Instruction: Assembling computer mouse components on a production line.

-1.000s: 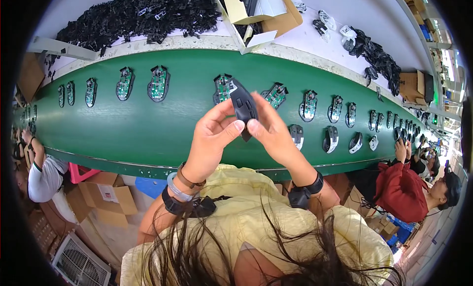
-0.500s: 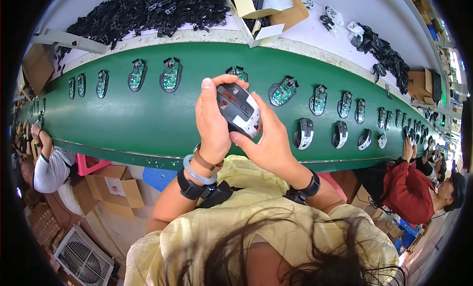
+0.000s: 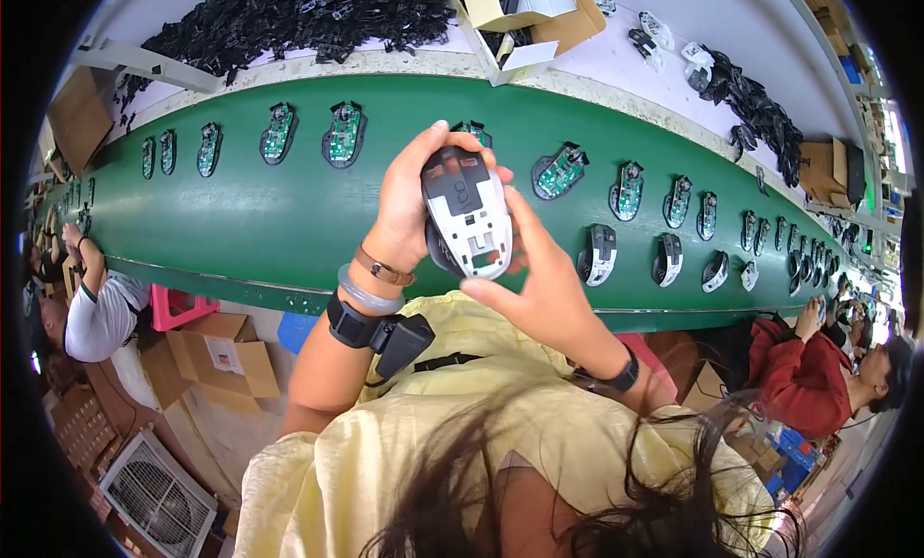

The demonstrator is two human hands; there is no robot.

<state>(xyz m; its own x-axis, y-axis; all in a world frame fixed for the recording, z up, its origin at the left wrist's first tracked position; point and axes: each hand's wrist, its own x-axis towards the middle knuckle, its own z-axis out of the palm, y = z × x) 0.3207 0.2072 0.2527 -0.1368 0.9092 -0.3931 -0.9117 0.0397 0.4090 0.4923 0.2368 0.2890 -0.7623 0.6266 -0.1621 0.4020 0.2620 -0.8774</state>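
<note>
Left hand and right hand grip a white-bottomed computer mouse above the green conveyor belt.

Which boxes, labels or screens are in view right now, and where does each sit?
Open cardboard box: far bench, top centre, tan with white flaps.
Brown carton: floor, lower left, flaps open, pale label on it.
Brown box: far bench, right.
Screens: none seen.

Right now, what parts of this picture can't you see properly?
- Head view: the far side of the computer mouse is hidden by the mouse itself and the left hand.
- Head view: most right hand fingers are hidden behind the mouse.
- Head view: the mouse parts far right on the green belt are too small to tell apart.
- Head view: the open cardboard box is cut off by the top edge.
</note>
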